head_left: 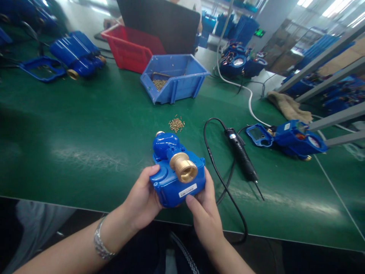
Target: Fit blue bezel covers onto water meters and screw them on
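Between my two hands is a blue water meter (168,182), held just over the table's front edge. Its threaded brass pipe end (184,167) faces me, and a white barcode label (188,190) shows on the near side. My left hand (144,194) grips the left side, thumb on top by a round cap. On the right side my right hand (207,209) is closed round the housing, its thumb near the label. Beyond the meter lies a small pile of brass screws (176,124). To the right rests a black electric screwdriver (242,154), its bit pointing towards me.
A blue bin (185,89) with screws and a red bin (128,51) stand at the back of the green table (85,129). More blue meters (75,51) lie at the left, and one open meter (298,139) at the right. The screwdriver's cable (209,148) loops beside my right hand.
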A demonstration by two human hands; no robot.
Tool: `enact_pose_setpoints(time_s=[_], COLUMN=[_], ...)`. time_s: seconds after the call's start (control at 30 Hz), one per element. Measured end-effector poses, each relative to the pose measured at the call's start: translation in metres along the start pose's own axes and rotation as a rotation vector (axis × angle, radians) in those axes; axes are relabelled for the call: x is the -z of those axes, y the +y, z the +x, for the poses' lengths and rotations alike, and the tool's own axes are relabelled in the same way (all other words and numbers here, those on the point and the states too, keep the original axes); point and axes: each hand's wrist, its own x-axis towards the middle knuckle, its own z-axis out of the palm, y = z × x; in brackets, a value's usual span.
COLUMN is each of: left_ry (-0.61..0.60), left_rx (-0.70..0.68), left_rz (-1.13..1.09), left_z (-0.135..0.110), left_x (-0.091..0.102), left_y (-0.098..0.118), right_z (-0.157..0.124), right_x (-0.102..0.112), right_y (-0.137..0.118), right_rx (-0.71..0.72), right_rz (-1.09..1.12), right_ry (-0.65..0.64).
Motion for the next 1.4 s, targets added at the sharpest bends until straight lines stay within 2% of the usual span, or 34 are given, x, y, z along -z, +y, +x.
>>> enact_pose_setpoints(time_s=[0.33,0.53,0.87,1.07,1.23,1.33,1.4], left_ry=[0.001,-0.006,0.010,-0.017,0.011,0.008,0.003], left_rx=[-0.027,-0.031,-0.010,-0.020,-0.007,0.007,0.003], left_rz=[0.004,0.018,-0.010,0.012,0.023,0.041,0.046], left_z=[-0.001,-0.002,0.000,0.000,-0.001,0.000,0.002], left_x=[-0.001,-0.002,0.000,-0.002,-0.001,0.003,0.006], left_y=[-0.002,-0.002,-0.004,-0.004,-0.001,0.000,-0.001], right_z=[0.006,0.006,0.007,0.006,0.007,0.019,0.031], right_x=[0.003,0.007,-0.006,0.002,0.014,0.034,0.046], right_y=[-0.003,0.007,-0.004,0.006,-0.011,-0.037,-0.056], right_rx=[0.039,-0.016,0.018,-0.018,0.030,0.164,0.314], right_rz=[0.083,0.117,0.220,0.092,-0.021,-0.263,-0.443], right_ry=[0.071,0.097,0.083,0.167,0.014,0.024,-0.123])
